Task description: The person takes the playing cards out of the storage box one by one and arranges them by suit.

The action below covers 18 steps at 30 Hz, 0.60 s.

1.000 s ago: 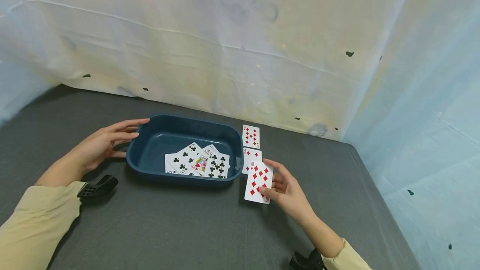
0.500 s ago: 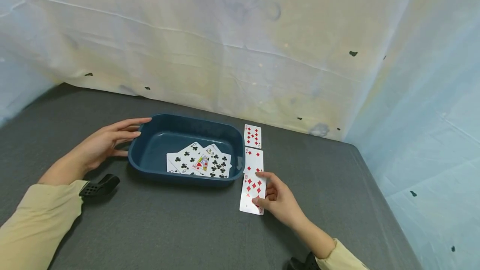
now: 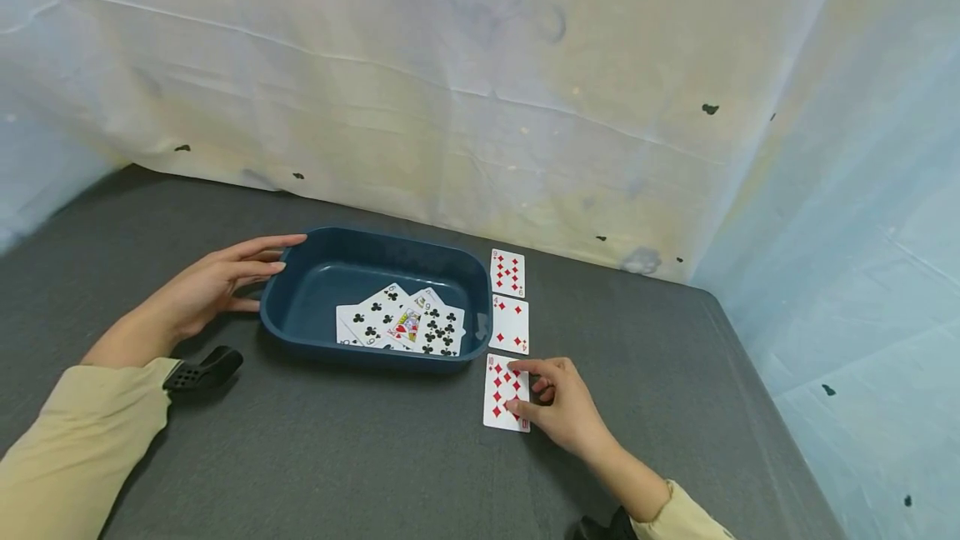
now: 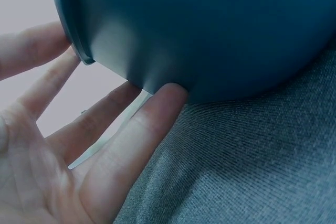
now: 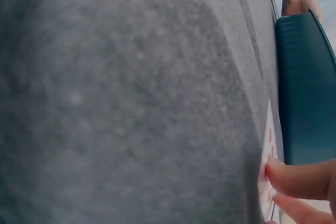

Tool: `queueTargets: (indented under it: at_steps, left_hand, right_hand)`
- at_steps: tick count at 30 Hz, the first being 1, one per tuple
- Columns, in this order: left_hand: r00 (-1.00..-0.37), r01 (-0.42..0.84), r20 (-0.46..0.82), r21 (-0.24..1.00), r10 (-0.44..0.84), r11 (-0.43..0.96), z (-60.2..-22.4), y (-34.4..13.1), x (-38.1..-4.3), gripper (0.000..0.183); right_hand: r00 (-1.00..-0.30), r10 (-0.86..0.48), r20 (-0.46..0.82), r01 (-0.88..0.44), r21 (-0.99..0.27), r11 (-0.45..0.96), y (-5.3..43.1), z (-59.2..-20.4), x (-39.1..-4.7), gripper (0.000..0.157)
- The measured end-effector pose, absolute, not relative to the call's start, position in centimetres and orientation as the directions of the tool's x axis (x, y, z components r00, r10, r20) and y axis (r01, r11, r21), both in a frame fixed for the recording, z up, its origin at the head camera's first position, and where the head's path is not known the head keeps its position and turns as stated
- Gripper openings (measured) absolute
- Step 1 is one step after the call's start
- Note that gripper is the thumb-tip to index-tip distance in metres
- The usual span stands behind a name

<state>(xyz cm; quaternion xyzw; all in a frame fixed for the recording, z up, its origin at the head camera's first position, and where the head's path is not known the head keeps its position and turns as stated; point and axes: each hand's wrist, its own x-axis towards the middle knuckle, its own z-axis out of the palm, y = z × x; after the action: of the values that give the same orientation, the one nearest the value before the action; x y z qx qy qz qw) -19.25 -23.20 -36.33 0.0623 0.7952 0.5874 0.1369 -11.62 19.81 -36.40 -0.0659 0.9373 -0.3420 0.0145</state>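
At the left end of a dark blue plastic tray (image 3: pixel 375 244), my left hand (image 3: pixel 206 286) rests its fingertips on the rim and outer wall. The left wrist view shows those fingers spread against the tray's side (image 4: pixel 220 40). My right hand (image 3: pixel 566 407) touches the face of a ten of diamonds (image 3: pixel 497 394) with thumb and index fingertips. This card lies on the grey surface, below a four of diamonds (image 3: pixel 510 325) and a nine of diamonds (image 3: pixel 507 272), forming a column. In the right wrist view the card (image 5: pixel 266 182) appears edge-on under the fingertips.
Inside the tray several overlapping playing cards (image 3: pixel 372 319) lie face up, mostly clubs, with a king of hearts (image 3: pixel 406 326) among them. A pale curtain (image 3: pixel 450 107) hangs behind the grey table surface (image 3: pixel 337 440), and another bluish sheet (image 3: pixel 862 273) hangs at the right.
My right hand has brought the ten of diamonds down onto the table, below the four of diamonds, which is now uncovered. My left hand has stayed at the tray.
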Motion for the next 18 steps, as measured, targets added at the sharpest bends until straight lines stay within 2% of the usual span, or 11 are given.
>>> queueTargets:
  at_steps: [6, 10, 14, 18]
  left_hand:
    - [-0.954, -0.062, -0.144, 0.953, 0.261, 0.296, -36.4, -23.3, -19.3, 0.061]
    - [-0.954, -0.061, -0.14, 0.956, 0.265, 0.287, -36.4, -23.5, -19.3, 0.061]
    - [-0.953, -0.059, -0.136, 0.959, 0.271, 0.276, -36.4, -23.5, -19.2, 0.061]
    - [-0.953, -0.053, -0.129, 0.962, 0.275, 0.268, -36.3, -23.3, -19.1, 0.061]
  right_hand:
    - [-0.993, -0.12, 0.014, -0.096, -0.695, 0.712, 19.0, -34.4, -12.2, 0.035]
    - [-0.992, -0.119, 0.042, -0.106, -0.791, 0.603, 17.5, -32.2, -13.2, 0.035]
    - [-0.985, -0.16, 0.07, -0.142, -0.853, 0.503, 15.6, -30.8, -14.2, 0.037]
    - [-0.973, -0.212, 0.086, -0.177, -0.869, 0.462, 13.7, -30.3, -15.2, 0.036]
